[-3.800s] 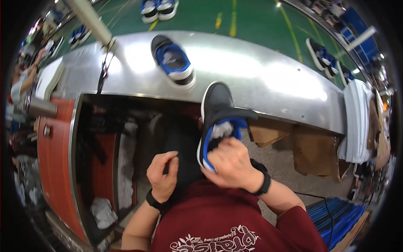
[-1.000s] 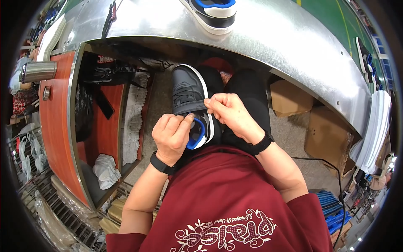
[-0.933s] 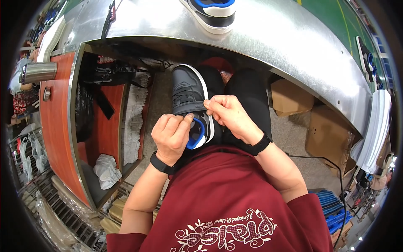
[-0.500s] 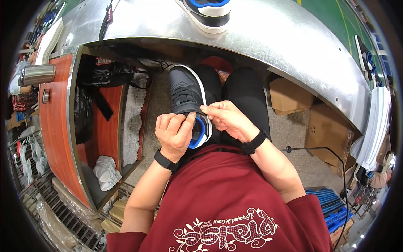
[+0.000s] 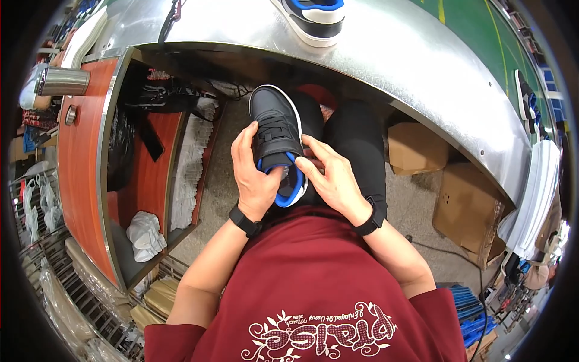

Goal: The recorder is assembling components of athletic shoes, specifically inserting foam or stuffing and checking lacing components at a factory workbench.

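A black sneaker (image 5: 272, 118) with a white sole and blue lining rests on my lap, its toe pointing away from me. My left hand (image 5: 254, 174) grips its left side, with the thumb inside the opening by the tongue and the fingers along the outer upper. On the other side, my right hand (image 5: 333, 175) holds the collar, fingers against the upper near the ankle strap and thumb at the blue-lined edge. Part of the sneaker's heel and inside is hidden by my hands.
Another shoe (image 5: 319, 24) stands on the metal bench (image 5: 398, 66) ahead. To my left is an open wooden cabinet (image 5: 90, 163) with a steel cup (image 5: 63, 81) by its top. Cardboard boxes (image 5: 467, 205) lie under the bench at right, and a cable (image 5: 446, 250) runs nearby.
My hands have moved from pinching at the strap and tongue to grasping the sneaker's two sides. The left thumb has gone into the opening. The view has shifted slightly.
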`<state>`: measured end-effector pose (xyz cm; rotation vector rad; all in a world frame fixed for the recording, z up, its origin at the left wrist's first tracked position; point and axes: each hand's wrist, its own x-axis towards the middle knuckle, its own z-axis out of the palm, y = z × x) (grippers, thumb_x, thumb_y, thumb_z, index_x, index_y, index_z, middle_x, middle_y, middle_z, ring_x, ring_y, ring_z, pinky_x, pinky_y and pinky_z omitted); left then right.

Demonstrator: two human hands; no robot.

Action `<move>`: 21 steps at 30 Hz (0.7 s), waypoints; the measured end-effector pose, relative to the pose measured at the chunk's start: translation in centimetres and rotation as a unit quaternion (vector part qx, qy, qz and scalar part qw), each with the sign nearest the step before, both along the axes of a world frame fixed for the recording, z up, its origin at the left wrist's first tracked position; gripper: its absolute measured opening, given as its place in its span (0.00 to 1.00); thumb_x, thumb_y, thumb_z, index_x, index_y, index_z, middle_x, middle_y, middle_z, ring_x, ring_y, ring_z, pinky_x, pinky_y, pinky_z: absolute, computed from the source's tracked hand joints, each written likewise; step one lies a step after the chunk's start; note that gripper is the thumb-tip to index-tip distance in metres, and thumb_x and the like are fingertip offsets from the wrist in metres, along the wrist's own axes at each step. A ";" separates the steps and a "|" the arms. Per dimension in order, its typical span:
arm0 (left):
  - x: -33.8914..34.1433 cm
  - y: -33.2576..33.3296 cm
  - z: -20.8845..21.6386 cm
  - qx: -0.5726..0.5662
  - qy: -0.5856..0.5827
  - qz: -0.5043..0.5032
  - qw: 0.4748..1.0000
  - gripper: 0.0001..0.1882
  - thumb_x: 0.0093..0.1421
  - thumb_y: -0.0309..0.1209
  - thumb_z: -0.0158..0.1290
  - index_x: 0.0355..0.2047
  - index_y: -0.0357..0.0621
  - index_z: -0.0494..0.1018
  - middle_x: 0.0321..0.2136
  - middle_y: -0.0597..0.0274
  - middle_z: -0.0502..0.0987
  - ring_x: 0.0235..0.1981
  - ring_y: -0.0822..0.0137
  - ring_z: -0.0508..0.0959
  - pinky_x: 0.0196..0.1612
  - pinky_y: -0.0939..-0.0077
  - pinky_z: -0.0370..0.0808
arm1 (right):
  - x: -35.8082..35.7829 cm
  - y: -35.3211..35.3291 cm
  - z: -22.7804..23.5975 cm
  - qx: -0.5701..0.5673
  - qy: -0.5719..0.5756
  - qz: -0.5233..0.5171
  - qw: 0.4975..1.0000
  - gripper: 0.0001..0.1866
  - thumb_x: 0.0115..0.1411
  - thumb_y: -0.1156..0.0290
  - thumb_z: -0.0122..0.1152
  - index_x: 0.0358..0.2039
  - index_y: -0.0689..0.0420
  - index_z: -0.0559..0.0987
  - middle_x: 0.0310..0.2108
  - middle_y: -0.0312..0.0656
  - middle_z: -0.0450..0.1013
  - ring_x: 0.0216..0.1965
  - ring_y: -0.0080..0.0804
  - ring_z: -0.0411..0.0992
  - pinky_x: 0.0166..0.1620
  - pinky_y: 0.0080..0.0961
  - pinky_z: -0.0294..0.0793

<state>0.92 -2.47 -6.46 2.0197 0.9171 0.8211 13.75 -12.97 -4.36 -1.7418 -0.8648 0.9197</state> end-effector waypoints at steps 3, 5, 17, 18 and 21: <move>-1.8 2.1 -0.7 -0.029 -0.014 -0.006 0.999 0.34 0.43 0.13 0.49 0.55 0.40 0.66 0.51 0.52 0.72 0.54 0.54 0.71 0.58 0.66 0.66 | -1.1 -0.3 -0.2 0.005 -0.080 0.040 0.996 0.37 0.54 0.58 0.66 0.57 0.70 0.65 0.56 0.60 0.64 0.57 0.53 0.64 0.59 0.38 0.63; -3.1 3.1 -2.5 -0.106 -0.068 0.009 0.992 0.35 0.43 0.10 0.45 0.55 0.41 0.67 0.51 0.51 0.73 0.54 0.54 0.72 0.58 0.67 0.66 | -2.6 -0.2 -0.1 -0.011 -0.130 0.071 0.989 0.44 0.52 0.55 0.67 0.60 0.70 0.60 0.62 0.63 0.55 0.63 0.56 0.54 0.64 0.40 0.55; -5.3 3.6 -2.1 0.113 -0.013 -0.048 0.992 0.30 0.39 0.11 0.47 0.45 0.42 0.74 0.49 0.54 0.73 0.53 0.53 0.71 0.56 0.63 0.68 | -5.0 0.4 -0.2 0.027 -0.122 0.087 0.988 0.48 0.52 0.57 0.68 0.63 0.70 0.53 0.61 0.69 0.52 0.63 0.61 0.54 0.63 0.39 0.58; -5.3 3.7 -2.0 0.112 -0.015 -0.050 0.992 0.30 0.39 0.11 0.47 0.45 0.42 0.74 0.49 0.54 0.73 0.53 0.53 0.71 0.56 0.63 0.68 | -5.0 0.3 -0.2 0.026 -0.124 0.085 0.988 0.48 0.52 0.57 0.68 0.63 0.70 0.53 0.61 0.69 0.52 0.63 0.61 0.54 0.63 0.39 0.58; -4.6 3.9 -0.8 0.203 0.023 -0.092 0.975 0.27 0.39 0.11 0.47 0.42 0.42 0.76 0.49 0.55 0.74 0.53 0.53 0.71 0.55 0.63 0.69 | -4.5 0.0 -0.3 0.031 -0.120 0.087 0.989 0.48 0.51 0.57 0.68 0.63 0.70 0.54 0.61 0.69 0.52 0.62 0.60 0.56 0.63 0.39 0.59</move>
